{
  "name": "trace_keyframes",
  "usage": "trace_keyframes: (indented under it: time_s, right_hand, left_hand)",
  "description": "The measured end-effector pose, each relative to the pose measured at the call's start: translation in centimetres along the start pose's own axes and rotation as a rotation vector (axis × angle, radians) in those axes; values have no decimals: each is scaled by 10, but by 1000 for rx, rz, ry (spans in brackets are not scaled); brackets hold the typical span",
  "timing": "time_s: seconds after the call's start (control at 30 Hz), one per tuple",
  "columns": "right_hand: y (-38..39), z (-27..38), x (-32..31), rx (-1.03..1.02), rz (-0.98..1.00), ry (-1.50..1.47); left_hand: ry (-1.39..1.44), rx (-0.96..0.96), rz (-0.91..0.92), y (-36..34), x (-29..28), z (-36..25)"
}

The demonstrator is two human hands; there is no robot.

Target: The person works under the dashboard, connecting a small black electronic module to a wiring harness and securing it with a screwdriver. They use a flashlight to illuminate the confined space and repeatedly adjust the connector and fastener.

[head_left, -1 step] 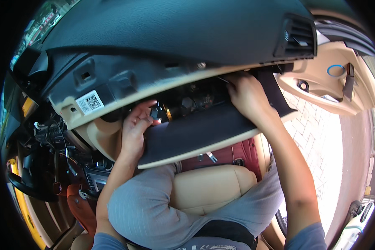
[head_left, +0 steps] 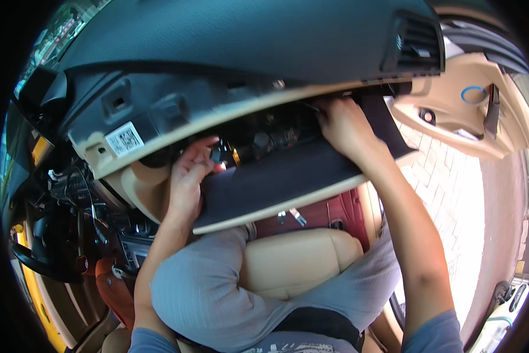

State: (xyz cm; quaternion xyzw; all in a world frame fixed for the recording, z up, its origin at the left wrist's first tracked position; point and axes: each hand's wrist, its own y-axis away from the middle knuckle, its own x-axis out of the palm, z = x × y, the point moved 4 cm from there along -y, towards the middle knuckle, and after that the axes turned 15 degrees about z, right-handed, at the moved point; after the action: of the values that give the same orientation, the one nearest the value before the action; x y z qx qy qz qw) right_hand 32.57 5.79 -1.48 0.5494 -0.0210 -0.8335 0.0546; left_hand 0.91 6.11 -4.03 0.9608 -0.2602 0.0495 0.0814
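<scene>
A dark panel with a beige edge, which looks like a dropped glove box lid (head_left: 276, 188), hangs below the dashboard opening. At its left end is my left hand (head_left: 188, 170), its index finger and thumb apart beside a small dark part (head_left: 220, 154) with a yellow ring (head_left: 235, 156) next to it. My right hand (head_left: 347, 126) reaches into the right of the opening with fingers curled inward. A thin, pale sliver shows by its fingertips; the fingertips themselves are hidden in shadow. Dim mechanical parts (head_left: 261, 141) show between the hands.
The beige lower rim of the dashboard (head_left: 217, 112) runs just above both hands. A small forked metal tool (head_left: 298, 216) lies on dark red material (head_left: 335, 206) below the lid. The beige car door (head_left: 470, 106) stands open at the right. Wires hang near the console at left.
The view has shifted slightly, and the dashboard sits a little higher in it. Both hands keep nearly the same places and poses.
</scene>
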Motion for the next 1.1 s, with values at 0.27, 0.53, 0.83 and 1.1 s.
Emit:
trace_keyframes:
  time_s: [0.27, 0.53, 0.83, 1.1]
  right_hand:
    - [20, -9, -5, 40, -127, 0]
    - [199, -43, 35, -80, -689, -265]
    - [274, -82, 159, 136, -59, -338]
    - [252, -96, 187, 245, 198, -409]
  left_hand:
    - [-36, 6, -1, 7, 11, -25]
    - [-81, -83, 30, 1, 10, -29]
    - [-194, -186, 94, -7, 10, -39]
    - [-165, -158, 112, -6, 17, -39]
